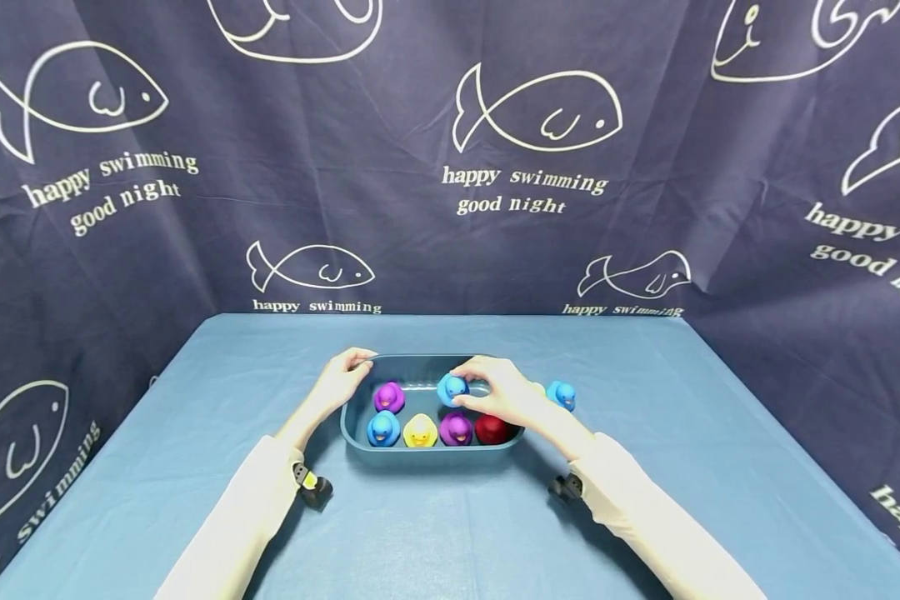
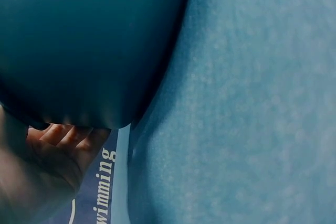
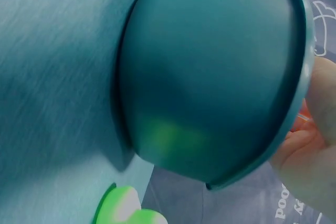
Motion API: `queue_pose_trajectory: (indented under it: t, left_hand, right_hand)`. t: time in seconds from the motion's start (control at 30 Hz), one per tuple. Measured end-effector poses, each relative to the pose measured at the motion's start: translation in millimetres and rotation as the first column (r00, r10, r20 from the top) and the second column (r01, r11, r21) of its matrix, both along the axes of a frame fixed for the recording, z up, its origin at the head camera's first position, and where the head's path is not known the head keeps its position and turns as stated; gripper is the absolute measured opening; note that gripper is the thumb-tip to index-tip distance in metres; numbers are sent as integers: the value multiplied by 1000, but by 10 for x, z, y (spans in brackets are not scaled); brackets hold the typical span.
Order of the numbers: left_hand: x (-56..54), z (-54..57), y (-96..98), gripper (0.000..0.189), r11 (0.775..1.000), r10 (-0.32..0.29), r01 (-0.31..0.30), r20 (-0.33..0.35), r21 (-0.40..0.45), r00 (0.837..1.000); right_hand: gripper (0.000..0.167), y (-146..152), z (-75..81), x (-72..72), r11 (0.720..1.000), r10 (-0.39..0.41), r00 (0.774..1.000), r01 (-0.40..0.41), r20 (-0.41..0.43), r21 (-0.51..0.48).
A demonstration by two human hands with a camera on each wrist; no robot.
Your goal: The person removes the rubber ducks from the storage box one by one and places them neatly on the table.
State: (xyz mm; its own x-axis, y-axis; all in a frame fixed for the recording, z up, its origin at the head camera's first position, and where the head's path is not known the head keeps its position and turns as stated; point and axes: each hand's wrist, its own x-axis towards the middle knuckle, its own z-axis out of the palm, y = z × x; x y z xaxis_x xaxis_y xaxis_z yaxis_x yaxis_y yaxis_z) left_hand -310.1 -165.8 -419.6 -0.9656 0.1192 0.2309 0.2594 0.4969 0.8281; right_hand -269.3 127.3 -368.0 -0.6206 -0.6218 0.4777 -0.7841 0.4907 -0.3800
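Observation:
A dark blue-green oblong bin (image 1: pixel 435 457) stands on the table. My left hand (image 1: pixel 342 377) grips its rim at the back left corner; in the left wrist view the fingers (image 2: pixel 67 136) go behind the bin wall. Over the bin's back part, my right hand (image 1: pixel 501 388) pinches a blue rubber duck (image 1: pixel 452 388) between thumb and fingers. Inside the bin sit a purple duck (image 1: pixel 389 397) at the back left and, along the front, a blue duck (image 1: pixel 383 428), a yellow duck (image 1: pixel 420 432), another purple duck (image 1: pixel 456 429) and a red duck (image 1: pixel 492 429), partly covered by the right hand.
Right of the bin, another blue duck (image 1: pixel 562 395) lies on the blue table cloth (image 1: pixel 435 533), with a pale yellow thing (image 1: pixel 538 388) mostly hidden behind my right wrist. A bright green object (image 3: pixel 126 207) shows low in the right wrist view. A dark printed curtain (image 1: pixel 405 192) surrounds the table.

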Motion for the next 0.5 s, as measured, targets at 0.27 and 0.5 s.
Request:
queue_pose_trajectory:
  t: [0.27, 0.5]
  left_hand:
    - [7, 5, 7, 25, 1000, 2, -2, 8, -2, 1000]
    - [10, 10, 8, 25, 1000, 1, 0, 5, -4, 1000]
  right_hand:
    - [34, 134, 30, 2, 1000, 6, 999, -5, 32, -27]
    - [38, 239, 19, -2, 999, -11, 999, 12, 32, -52]
